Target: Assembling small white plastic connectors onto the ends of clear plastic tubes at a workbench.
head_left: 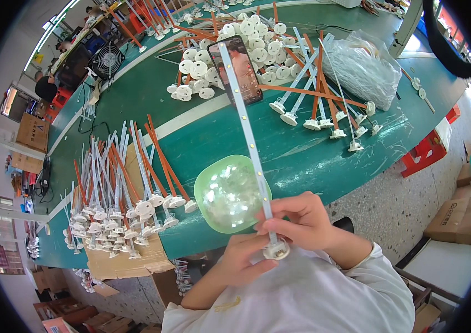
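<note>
An LED strip [249,136] with a round white base at its lower end is held up in front of me, tilted away over the green bowl. My right hand [300,222] pinches the strip just above the base. Around the white base [276,249], my left hand [245,261] has its fingers curled, the thumb at the near side; the fingertips are partly hidden. Beyond my hands, a light green bowl [211,202] holds many small shiny pieces. Farther back a phone [251,83] with a lit screen leans against a heap of white round bases [197,69].
Many strips with white bases [107,222] lie on cardboard [130,263] at the left. More brown and silver strips [324,105] lie at the back right beside a clear plastic bag [366,69]. A fan [106,60] and red stools [427,152] stand around the green table [185,136].
</note>
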The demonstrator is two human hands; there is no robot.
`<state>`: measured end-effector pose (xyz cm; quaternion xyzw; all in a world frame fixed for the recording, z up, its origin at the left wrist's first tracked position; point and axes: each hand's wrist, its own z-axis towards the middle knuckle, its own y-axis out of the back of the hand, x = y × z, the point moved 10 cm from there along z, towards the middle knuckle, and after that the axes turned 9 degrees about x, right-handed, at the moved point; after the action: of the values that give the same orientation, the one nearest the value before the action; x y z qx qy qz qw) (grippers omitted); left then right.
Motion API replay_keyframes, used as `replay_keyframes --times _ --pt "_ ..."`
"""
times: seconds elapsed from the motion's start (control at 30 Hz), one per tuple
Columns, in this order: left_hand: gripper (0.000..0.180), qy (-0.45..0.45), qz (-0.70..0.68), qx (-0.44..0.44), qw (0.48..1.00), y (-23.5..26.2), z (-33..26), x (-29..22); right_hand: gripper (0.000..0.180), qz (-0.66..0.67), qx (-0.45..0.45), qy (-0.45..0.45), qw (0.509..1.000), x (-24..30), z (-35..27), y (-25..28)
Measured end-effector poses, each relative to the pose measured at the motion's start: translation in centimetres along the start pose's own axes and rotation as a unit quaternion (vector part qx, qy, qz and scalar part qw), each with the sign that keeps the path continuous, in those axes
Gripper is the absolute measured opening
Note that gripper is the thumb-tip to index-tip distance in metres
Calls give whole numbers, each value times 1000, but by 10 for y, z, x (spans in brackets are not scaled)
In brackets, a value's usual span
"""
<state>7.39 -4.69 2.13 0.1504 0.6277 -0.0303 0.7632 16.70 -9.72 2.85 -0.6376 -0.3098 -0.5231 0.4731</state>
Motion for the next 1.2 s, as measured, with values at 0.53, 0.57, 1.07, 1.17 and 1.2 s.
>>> replay_keyframes --times 0.53,0.57,1.07,1.17,1.2 --pt "49 -4 -331 -197 923 30 -46 50 33 -470 -35 492 732 52 -26 -55" --pt "48 4 -305 -194 932 30 -46 50 30 -462 -45 491 737 53 -27 -53" --pt "43 -95 -337 -267 898 48 -61 44 27 -465 15 403 788 51 -4 -63" --pt "47 -181 -230 -296 909 66 -69 21 28 -415 46 274 866 53 22 -54" --pt "47 -180 -230 -295 910 69 -69 17 28 -415 45 274 867 54 25 -51"
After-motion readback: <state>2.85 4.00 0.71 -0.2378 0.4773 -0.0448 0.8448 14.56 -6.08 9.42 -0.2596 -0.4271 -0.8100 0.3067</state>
